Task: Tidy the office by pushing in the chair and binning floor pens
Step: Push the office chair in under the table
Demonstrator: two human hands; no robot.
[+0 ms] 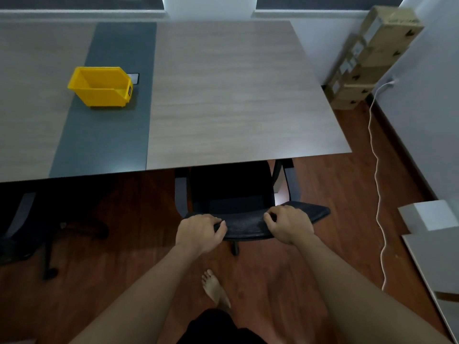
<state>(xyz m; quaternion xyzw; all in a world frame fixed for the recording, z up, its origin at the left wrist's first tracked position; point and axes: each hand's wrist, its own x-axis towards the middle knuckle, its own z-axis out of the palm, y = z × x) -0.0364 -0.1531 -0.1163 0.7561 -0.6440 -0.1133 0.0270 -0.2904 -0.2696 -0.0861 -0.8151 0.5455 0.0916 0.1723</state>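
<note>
Black office chair (238, 194): seat partly under the near edge of the tabletop (236, 95), backrest top nearest the viewer. Left hand (200, 230): clenched over the left part of the backrest's top edge. Right hand (288, 224): clenched over the right part of the same edge. Yellow bin (101, 86): open-topped, on the dark strip of the tabletop, far left. Second chair (29, 227): under the tabletop, left. Cardboard boxes (367, 60): stacked in the far right corner. White cable (377, 170): trailing over the wooden floor (124, 256), right. Bare foot (214, 286): on the floor, near. No pens discernible.
</note>
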